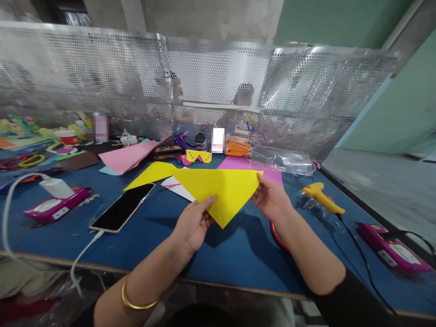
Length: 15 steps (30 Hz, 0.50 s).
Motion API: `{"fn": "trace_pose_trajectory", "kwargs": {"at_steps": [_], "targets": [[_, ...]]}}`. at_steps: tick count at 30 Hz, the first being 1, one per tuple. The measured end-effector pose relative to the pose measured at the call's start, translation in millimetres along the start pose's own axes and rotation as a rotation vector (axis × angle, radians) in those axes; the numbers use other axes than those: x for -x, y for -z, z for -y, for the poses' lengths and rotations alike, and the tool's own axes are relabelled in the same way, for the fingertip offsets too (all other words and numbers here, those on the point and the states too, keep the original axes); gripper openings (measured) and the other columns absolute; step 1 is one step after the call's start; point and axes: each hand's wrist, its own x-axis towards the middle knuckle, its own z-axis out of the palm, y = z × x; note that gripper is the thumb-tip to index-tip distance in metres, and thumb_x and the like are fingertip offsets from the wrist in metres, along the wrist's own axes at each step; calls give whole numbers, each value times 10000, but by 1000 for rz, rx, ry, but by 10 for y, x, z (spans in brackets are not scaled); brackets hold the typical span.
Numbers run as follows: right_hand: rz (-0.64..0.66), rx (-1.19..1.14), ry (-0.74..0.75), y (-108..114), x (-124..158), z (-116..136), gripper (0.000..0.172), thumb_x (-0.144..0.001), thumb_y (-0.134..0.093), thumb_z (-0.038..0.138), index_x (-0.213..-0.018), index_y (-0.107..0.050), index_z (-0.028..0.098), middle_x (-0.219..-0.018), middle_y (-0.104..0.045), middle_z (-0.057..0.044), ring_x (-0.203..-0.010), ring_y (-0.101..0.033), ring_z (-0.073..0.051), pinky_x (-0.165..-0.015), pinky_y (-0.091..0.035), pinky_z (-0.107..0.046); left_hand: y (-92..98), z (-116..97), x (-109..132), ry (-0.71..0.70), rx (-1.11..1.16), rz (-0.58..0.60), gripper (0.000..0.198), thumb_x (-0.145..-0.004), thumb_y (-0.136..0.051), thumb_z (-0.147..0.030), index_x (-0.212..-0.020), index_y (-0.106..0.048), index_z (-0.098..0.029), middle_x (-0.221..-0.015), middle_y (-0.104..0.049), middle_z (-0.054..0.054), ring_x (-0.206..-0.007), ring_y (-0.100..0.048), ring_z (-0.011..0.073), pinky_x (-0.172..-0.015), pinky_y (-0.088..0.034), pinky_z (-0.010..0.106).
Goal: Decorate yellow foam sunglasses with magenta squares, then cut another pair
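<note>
A yellow paper triangle [225, 193] is held up over the blue table, one corner pointing down toward me. My left hand [194, 222] pinches its lower left edge, thumb on the front. At the upper right corner, my right hand [270, 195] grips the paper between thumb and fingers. Behind it on the table lie another yellow sheet [153, 172] and a white piece with a pink stripe [177, 187]. Part of a red ring-like handle [277, 236] shows beside my right forearm, the rest hidden.
On the right are a yellow glue gun [322, 197] and a purple power strip [391, 250]. A phone [124, 209] charges at left near another power strip [57, 204]. Pink paper [127, 154], a yellow cut-out with dots [198, 156] and a perforated metal screen [218, 68] stand farther back.
</note>
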Motion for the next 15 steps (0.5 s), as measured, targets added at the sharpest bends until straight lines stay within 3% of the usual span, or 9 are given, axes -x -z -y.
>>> {"fn": "trace_pose_trajectory", "kwargs": {"at_steps": [7,10,15], "targets": [[-66,12,-28,55,-51,21,348,-945,-597,366,-1239,-582,180,-1237,-615,-88,-1026,-639,-222,-855,-552,-434,-5,11,18,36,-36,45,149,-848,-674,-161,-988,-722,-177,-1028,-778,53,-858,-734,186,-710,-599,255],[-67,107,57,89,-86,-18,346,-946,-596,365,-1240,-582,185,-1243,-613,-89,-1031,-638,-222,-858,-551,-435,4,39,42,49,-93,83,207,-814,-721,-180,-1018,-721,-149,-1027,-775,90,-819,-738,197,-695,-606,277],[-24,389,279,155,-119,-97,342,-946,-597,360,-1241,-583,189,-1248,-612,-89,-1032,-637,-221,-860,-552,-434,0,51,83,40,-189,127,306,-705,-807,-158,-999,-742,-103,-988,-775,134,-678,-718,184,-543,-571,246]]}}
